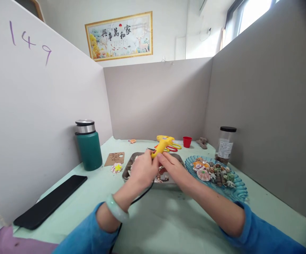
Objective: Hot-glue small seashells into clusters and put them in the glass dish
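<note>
Left hand (144, 167): closed around the lower handle of the yellow glue gun (163, 144), above the metal tray (166, 186); back of the wrist turned toward the viewer.
Right hand (171, 164): brought over the tray from its right side, fingers together, tips against the handle beside the left hand; cannot tell whether gripping or merely touching.
Yellow glue gun: raised above the tray, tilted, with handle pointing down and toward the near left.
Black cable (143, 194): running from below the left hand, past the near left corner of the tray, toward the wearer.
Metal tray: resting on the counter (166, 218), holding shells and striped pieces, partly hidden by both hands.
Blue plate (239, 195): just right of the tray, heaped with shells (203, 174) in pink, orange, green and brown.
Clear jar (225, 148): upright beyond the plate, to the right of the tray, capped in black.
Scissors (173, 150): lying just beyond the tray, with red loops showing.
Red cup (187, 141): upright, beyond the tray and toward its right.
Brown card (115, 158): flat, left of the tray.
Flower ornament (117, 168): between card and tray, white-edged with yellow petals.
Green bottle (89, 150): upright, well left of the tray.
</note>
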Tool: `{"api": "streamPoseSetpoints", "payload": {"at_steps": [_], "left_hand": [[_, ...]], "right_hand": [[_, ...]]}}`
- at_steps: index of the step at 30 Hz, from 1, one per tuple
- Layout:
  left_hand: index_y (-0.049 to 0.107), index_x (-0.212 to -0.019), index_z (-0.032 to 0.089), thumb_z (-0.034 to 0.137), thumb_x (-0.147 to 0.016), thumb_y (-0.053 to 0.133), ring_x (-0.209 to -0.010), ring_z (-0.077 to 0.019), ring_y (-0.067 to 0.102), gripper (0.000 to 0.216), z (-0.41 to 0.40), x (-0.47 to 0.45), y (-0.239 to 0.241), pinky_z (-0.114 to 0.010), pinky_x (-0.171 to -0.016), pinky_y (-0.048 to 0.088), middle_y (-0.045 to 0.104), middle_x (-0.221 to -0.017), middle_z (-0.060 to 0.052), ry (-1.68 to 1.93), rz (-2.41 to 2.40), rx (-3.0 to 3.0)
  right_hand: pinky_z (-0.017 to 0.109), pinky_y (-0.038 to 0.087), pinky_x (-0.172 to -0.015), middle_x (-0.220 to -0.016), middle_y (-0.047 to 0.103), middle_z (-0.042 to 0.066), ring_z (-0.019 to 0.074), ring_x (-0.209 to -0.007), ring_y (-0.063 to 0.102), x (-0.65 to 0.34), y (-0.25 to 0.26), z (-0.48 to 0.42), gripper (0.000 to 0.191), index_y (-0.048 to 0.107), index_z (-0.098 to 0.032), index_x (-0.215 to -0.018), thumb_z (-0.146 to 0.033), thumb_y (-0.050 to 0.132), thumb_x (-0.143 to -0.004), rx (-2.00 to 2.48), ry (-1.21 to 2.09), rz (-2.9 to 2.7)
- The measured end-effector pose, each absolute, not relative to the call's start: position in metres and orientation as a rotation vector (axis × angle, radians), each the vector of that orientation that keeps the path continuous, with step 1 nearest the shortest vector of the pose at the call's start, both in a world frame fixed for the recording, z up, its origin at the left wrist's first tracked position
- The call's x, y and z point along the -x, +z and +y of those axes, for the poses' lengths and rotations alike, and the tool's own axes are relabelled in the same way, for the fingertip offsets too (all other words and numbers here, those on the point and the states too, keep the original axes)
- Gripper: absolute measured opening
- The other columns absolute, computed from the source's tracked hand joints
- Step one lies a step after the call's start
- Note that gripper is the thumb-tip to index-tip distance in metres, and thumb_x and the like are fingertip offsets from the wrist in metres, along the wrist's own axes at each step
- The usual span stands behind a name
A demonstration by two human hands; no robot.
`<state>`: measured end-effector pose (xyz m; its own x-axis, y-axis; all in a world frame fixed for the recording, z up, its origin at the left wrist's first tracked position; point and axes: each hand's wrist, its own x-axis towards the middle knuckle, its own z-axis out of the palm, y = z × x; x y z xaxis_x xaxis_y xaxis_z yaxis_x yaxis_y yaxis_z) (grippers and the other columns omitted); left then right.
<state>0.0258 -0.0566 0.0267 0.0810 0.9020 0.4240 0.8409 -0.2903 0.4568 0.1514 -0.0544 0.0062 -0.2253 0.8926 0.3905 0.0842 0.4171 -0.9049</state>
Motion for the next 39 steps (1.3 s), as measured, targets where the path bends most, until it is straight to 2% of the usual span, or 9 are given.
{"api": "streamPoseSetpoints", "payload": {"at_steps": [4,8,12,16,21,27,31,36,39], "left_hand": [[0.051,-0.106,0.012,0.032,-0.087,0.034,-0.074,-0.0235,0.063,0.033,-0.064,-0.052,0.016,-0.029,-0.062,0.041,0.066,-0.086,-0.014,0.866,1.676,-2.481],[0.061,-0.092,0.018,0.040,-0.091,0.023,-0.063,-0.0161,0.060,0.044,-0.051,-0.030,0.032,-0.024,-0.059,0.041,0.068,-0.081,-0.006,0.674,1.249,-2.572],[0.066,-0.077,0.017,0.034,-0.087,0.033,-0.067,-0.0168,0.060,0.038,-0.017,0.005,0.042,-0.025,-0.062,0.041,0.067,-0.072,-0.006,0.681,1.712,-2.653],[0.070,-0.085,0.020,0.022,-0.077,0.047,-0.081,-0.0217,0.063,0.024,0.008,0.014,0.023,-0.027,-0.066,0.044,0.070,-0.086,-0.010,0.215,1.976,-2.701],[0.071,-0.091,0.023,0.019,-0.075,0.052,-0.090,-0.0240,0.064,0.026,0.013,-0.001,0.007,-0.031,-0.075,0.047,0.070,-0.096,-0.011,0.002,1.889,-2.744],[0.071,-0.089,0.014,0.014,-0.071,0.056,-0.091,-0.0273,0.064,0.023,0.011,-0.019,0.007,-0.035,-0.078,0.049,0.069,-0.094,-0.017,-0.131,1.845,-2.764],[0.070,-0.089,0.013,0.012,-0.072,0.053,-0.093,-0.0288,0.063,0.024,0.015,-0.024,0.000,-0.038,-0.078,0.049,0.068,-0.096,-0.018,-0.122,1.870,-2.769],[0.070,-0.087,0.019,0.014,-0.072,0.054,-0.088,-0.0250,0.064,0.023,0.018,-0.024,-0.004,-0.034,-0.076,0.049,0.069,-0.092,-0.012,-0.083,1.831,-2.785],[0.069,-0.091,0.015,0.019,-0.075,0.053,-0.090,-0.0270,0.064,0.023,0.015,-0.026,-0.002,-0.036,-0.077,0.049,0.068,-0.094,-0.015,-0.031,1.881,-2.777]], "right_hand": [[0.026,0.049,-0.067,-0.087,0.066,0.006,0.0193,-0.084,0.061,-0.155,0.001,-0.044,0.042,0.060,-0.017,-0.091,-0.056,0.054,-0.076,0.880,1.206,-1.204],[0.026,0.050,-0.057,-0.080,0.063,0.005,0.0169,-0.072,0.060,-0.174,0.000,-0.032,0.036,0.058,-0.016,-0.093,-0.046,0.063,-0.072,0.846,1.229,-1.186],[0.021,0.041,-0.042,-0.061,0.054,-0.003,0.0110,-0.052,0.050,-0.189,0.000,-0.022,0.039,0.054,-0.017,-0.101,-0.036,0.065,-0.069,0.943,0.951,-1.215],[0.021,0.032,-0.039,-0.046,0.041,-0.009,0.0077,-0.038,0.037,-0.194,-0.006,-0.021,0.033,0.055,-0.015,-0.096,-0.037,0.061,-0.072,1.033,0.892,-1.288],[0.023,0.034,-0.042,-0.046,0.045,-0.007,0.0098,-0.039,0.041,-0.193,-0.016,-0.024,0.029,0.058,-0.015,-0.095,-0.034,0.058,-0.072,1.148,0.839,-1.437],[0.023,0.036,-0.045,-0.050,0.048,-0.006,0.0108,-0.043,0.043,-0.194,-0.023,-0.022,0.029,0.061,-0.019,-0.097,-0.034,0.057,-0.072,1.154,0.690,-1.558],[0.024,0.036,-0.045,-0.050,0.048,-0.006,0.0110,-0.044,0.043,-0.195,-0.026,-0.020,0.029,0.061,-0.020,-0.098,-0.034,0.056,-0.073,1.144,0.686,-1.555],[0.023,0.036,-0.045,-0.050,0.047,-0.006,0.0110,-0.045,0.043,-0.194,-0.025,-0.022,0.029,0.060,-0.020,-0.097,-0.035,0.056,-0.073,1.133,0.697,-1.543],[0.023,0.036,-0.046,-0.050,0.047,-0.006,0.0111,-0.045,0.043,-0.194,-0.024,-0.023,0.029,0.060,-0.019,-0.097,-0.034,0.056,-0.073,1.120,0.701,-1.536]]}}
